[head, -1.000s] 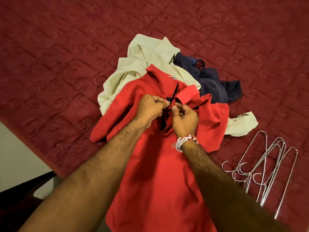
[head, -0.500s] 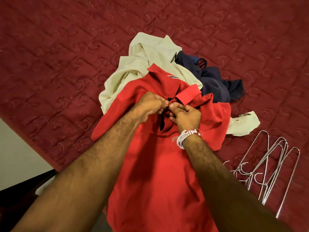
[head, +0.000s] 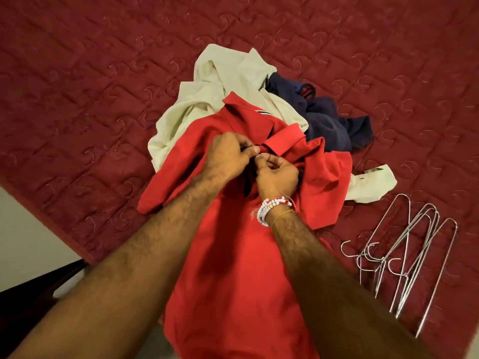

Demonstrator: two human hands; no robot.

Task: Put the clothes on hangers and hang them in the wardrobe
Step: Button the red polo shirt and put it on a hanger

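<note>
Early stage: both hands, left hand (head: pixel 228 156) and right hand (head: pixel 277 174), pinch the red shirt (head: pixel 233 268) placket, probably at a button; hangers (head: pixel 404 260) lie unused.

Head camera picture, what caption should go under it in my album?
Left hand and right hand pinch the red shirt at its collar on the quilt, wire hangers lying nearby.

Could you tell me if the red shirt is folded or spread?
Spread out: the red shirt lies full length on the bedspread, one sleeve extended.

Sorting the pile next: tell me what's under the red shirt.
The red shirt overlaps a cream garment and a navy garment on the maroon quilt. Anything beneath its middle is covered.
</note>
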